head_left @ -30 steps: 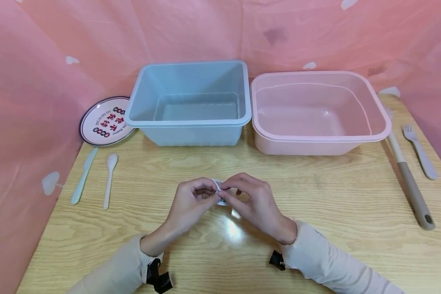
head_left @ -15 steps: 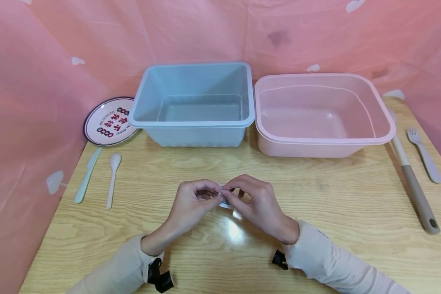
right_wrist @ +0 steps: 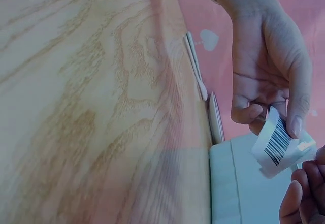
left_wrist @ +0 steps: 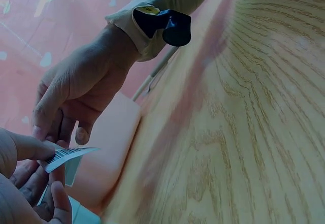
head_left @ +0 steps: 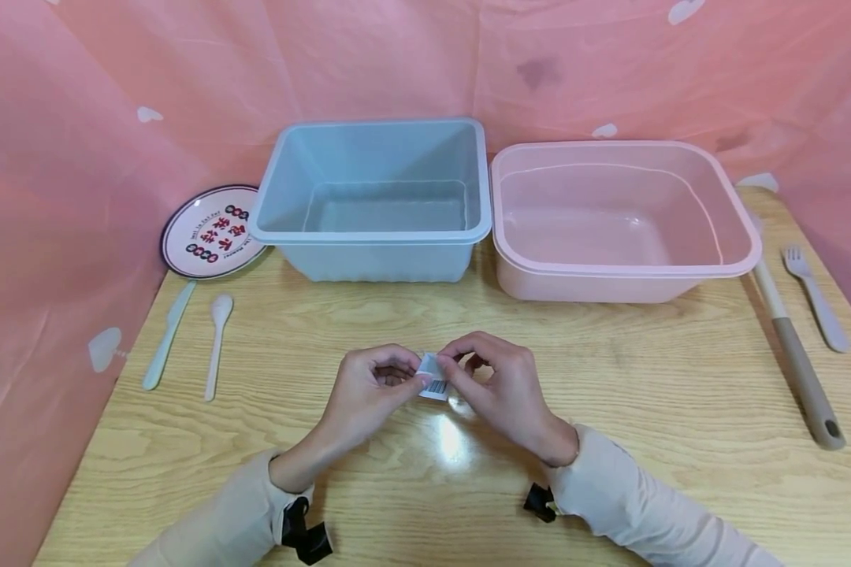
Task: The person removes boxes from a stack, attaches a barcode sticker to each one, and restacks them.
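A small white barcode label [head_left: 436,387] is held between both hands above the middle of the wooden table [head_left: 411,488]. My left hand [head_left: 369,390] pinches its left side, with the thumb lying across the printed face in the right wrist view. On the opposite side, my right hand [head_left: 499,386] pinches the upper right corner between thumb and index finger. The barcode label [right_wrist: 279,141] looks bent in the right wrist view, its black stripes facing that camera. Seen edge-on in the left wrist view, the label [left_wrist: 63,156] curves outward past the left thumb.
Behind the hands stand a blue basin [head_left: 369,260] and a pink basin [head_left: 589,287]. A printed plate [head_left: 209,236], a knife [head_left: 168,337] and a spoon [head_left: 217,346] lie left. A long grey-handled utensil [head_left: 804,378] and a fork [head_left: 815,298] lie right.
The right hand has shifted slightly right, away from the left fingers. More of the label now shows between the hands, with its barcode turned toward the head camera.
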The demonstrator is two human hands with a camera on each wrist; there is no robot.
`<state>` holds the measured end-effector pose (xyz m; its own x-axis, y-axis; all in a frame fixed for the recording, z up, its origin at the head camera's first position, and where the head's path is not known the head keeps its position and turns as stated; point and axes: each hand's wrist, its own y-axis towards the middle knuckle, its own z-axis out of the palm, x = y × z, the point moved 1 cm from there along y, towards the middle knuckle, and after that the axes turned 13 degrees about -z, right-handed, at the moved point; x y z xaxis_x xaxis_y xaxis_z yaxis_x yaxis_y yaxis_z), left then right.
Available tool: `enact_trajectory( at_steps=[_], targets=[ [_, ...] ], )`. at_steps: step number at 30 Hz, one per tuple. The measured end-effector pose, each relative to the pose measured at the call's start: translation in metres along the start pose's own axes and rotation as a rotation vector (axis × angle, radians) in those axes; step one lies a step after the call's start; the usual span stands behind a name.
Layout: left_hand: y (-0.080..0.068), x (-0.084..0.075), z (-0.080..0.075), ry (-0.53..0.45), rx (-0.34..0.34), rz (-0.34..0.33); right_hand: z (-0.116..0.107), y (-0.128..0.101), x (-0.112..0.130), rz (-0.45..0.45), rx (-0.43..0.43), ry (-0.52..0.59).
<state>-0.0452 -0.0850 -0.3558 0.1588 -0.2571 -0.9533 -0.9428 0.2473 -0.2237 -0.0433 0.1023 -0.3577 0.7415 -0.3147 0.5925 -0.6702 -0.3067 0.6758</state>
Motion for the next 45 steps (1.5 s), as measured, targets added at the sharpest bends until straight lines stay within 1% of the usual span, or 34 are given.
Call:
enact_trajectory(
  at_steps=[3, 9, 17, 23, 31, 37, 41, 45],
  targets=[
    [0.000, 0.001, -0.001, 0.003, 0.001, -0.007, -0.001, 0.000, -0.001, 0.011, -0.019, 0.004],
    [0.000, 0.002, -0.002, 0.005, 0.006, -0.001, -0.005, -0.002, -0.003, 0.037, -0.044, -0.014],
    [-0.001, 0.005, -0.003, 0.000, -0.009, -0.018, -0.008, -0.004, -0.006, 0.077, -0.056, -0.034],
    [-0.001, 0.008, -0.004, 0.011, -0.018, -0.012, -0.008, -0.005, -0.008, 0.098, -0.080, -0.032],
    [-0.004, 0.011, -0.007, 0.018, -0.010, -0.031, -0.011, -0.005, -0.011, 0.171, -0.078, -0.026],
    [-0.005, 0.013, -0.009, 0.007, -0.008, -0.040, -0.013, -0.006, -0.014, 0.216, -0.092, -0.002],
    [-0.006, 0.014, -0.009, 0.004, -0.004, -0.039, -0.015, -0.006, -0.015, 0.229, -0.094, 0.006],
    [-0.006, 0.014, -0.009, -0.007, 0.001, -0.042, -0.018, -0.005, -0.016, 0.222, -0.099, 0.002]
  ],
)
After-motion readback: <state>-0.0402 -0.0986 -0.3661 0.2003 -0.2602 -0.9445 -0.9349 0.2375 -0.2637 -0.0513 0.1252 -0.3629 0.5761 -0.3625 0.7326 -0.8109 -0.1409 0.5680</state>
